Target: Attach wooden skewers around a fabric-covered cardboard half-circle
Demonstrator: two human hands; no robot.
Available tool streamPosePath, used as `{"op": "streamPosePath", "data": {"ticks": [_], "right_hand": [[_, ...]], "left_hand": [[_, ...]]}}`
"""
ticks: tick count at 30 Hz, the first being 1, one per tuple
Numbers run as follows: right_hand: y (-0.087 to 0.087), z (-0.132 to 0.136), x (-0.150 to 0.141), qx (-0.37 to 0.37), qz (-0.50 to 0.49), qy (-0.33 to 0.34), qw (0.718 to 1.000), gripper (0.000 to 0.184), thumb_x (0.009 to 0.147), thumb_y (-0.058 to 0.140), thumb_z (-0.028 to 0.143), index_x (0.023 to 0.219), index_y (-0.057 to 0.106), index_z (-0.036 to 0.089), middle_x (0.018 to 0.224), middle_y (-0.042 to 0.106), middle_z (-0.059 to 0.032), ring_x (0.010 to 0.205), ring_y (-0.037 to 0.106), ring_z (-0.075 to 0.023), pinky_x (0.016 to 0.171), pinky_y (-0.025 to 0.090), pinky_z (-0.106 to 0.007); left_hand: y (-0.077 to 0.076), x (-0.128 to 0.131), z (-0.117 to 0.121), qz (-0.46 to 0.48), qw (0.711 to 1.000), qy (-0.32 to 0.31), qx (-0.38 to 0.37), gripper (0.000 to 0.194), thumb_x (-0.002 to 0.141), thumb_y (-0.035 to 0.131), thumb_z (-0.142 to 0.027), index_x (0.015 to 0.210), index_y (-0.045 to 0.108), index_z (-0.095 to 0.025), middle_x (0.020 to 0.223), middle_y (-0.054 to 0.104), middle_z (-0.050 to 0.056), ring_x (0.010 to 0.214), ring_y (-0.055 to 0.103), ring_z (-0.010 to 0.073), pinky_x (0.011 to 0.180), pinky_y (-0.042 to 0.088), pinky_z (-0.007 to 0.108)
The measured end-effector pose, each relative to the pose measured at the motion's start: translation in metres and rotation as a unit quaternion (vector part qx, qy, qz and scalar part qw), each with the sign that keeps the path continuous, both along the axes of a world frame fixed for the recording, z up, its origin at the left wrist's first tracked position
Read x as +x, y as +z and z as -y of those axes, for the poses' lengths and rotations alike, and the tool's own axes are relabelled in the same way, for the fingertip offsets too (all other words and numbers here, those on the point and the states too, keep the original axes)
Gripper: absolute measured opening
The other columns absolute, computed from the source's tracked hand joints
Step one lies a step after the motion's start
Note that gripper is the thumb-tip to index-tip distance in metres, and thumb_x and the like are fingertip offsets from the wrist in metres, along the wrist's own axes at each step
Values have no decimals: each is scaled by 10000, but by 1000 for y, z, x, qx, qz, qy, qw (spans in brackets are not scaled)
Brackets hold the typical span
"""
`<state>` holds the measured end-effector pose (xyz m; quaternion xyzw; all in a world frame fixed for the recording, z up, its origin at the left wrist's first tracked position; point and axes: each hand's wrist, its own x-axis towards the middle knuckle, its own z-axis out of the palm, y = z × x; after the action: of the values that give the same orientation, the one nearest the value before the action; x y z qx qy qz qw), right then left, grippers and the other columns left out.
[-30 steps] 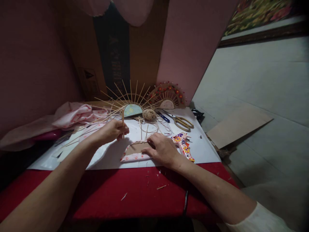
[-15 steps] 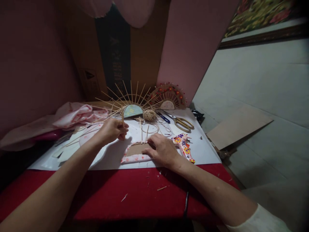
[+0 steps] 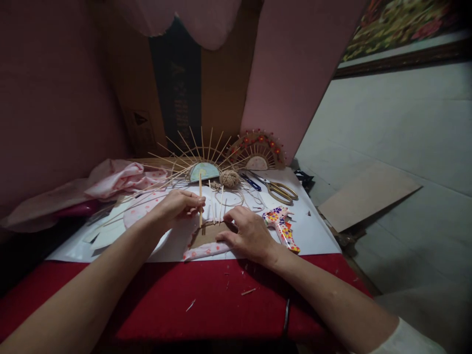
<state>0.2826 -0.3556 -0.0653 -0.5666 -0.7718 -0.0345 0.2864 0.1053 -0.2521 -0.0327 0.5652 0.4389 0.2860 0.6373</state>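
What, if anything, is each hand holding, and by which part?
The left hand pinches a thin stick around its middle. The right hand rests on the cardboard's right part; whether it grips it cannot be told.

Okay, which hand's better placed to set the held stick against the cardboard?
Left, probably: the left hand pinches the stick upright near the far edge of the cardboard, while the right hand rests on it.
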Motion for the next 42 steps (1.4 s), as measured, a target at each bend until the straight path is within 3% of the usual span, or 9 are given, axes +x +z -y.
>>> {"op": "streamPosePath", "data": {"ticks": [9, 17, 21, 23, 25, 28, 30, 35, 42], "right_hand": [[1, 1, 0, 1, -18, 11, 1000, 265, 706, 696, 367, 780, 520, 183, 809, 564, -36, 765, 496, -173, 665, 363, -280], [1, 2, -1, 12, -19, 23, 999, 257, 712, 691, 363, 770, 512, 188, 797, 555, -38, 756, 485, -176, 668, 357, -283], [1, 3, -2, 10, -14, 20, 1000, 261, 704, 702, 354, 775, 516, 185, 803, 559, -40, 763, 488, -177, 672, 362, -282], [2, 3, -2, 6, -11, 18, 1000, 266, 700, 708, 352, 786, 522, 183, 813, 563, -43, 771, 492, -180, 675, 364, -283], [2, 3, -2, 3, -11, 18, 1000, 270, 700, 707, 356, 794, 525, 181, 822, 566, -45, 778, 494, -183, 680, 367, -285], [2, 3, -1, 0, -13, 18, 1000, 257, 712, 693, 359, 794, 526, 182, 821, 567, -45, 782, 496, -183, 682, 368, -288], [2, 2, -1, -1, -13, 18, 1000, 251, 718, 687, 359, 793, 525, 183, 819, 567, -44, 780, 495, -182, 681, 368, -289], [1, 2, -1, -2, -10, 13, 1000, 272, 704, 706, 365, 783, 521, 181, 812, 566, -41, 774, 493, -177, 677, 367, -286], [2, 3, -1, -8, -9, 15, 1000, 269, 706, 704, 363, 781, 523, 179, 810, 569, -46, 769, 495, -176, 674, 368, -287]], "left_hand": [[-3, 9, 5, 10, 997, 50, -53, 140, 550, 724, -188, 558, 614, -101, 466, 545, 2, 391, 417, 65, 398, 279, 200], [-11, 10, 3, 14, 997, 61, -40, 146, 540, 731, -201, 575, 627, -105, 478, 545, 2, 392, 424, 69, 371, 240, 192], [-7, 9, 5, 25, 998, 62, -12, 150, 553, 734, -227, 568, 641, -111, 478, 551, 3, 400, 414, 63, 376, 227, 190], [-1, 8, 6, 36, 996, 68, 39, 161, 569, 736, -250, 562, 645, -117, 470, 549, -3, 408, 407, 58, 381, 224, 187], [5, 7, 7, 48, 986, 82, 141, 161, 591, 730, -263, 562, 652, -126, 469, 554, -7, 417, 405, 58, 384, 233, 189], [6, 4, 3, 37, 936, 139, 320, 114, 628, 703, -250, 592, 669, -147, 493, 570, -16, 441, 431, 67, 402, 284, 195], [-1, 3, -2, 5, 908, 170, 382, 85, 637, 689, -236, 607, 675, -157, 504, 581, -19, 457, 465, 76, 419, 327, 196], [-18, 3, -12, -42, 932, 150, 326, 88, 596, 697, -209, 561, 655, -141, 458, 588, -14, 439, 528, 102, 443, 424, 214], [-13, -4, -17, -65, 950, 185, 245, 101, 586, 709, -205, 593, 651, -122, 480, 609, 2, 444, 589, 124, 460, 497, 240]]}}
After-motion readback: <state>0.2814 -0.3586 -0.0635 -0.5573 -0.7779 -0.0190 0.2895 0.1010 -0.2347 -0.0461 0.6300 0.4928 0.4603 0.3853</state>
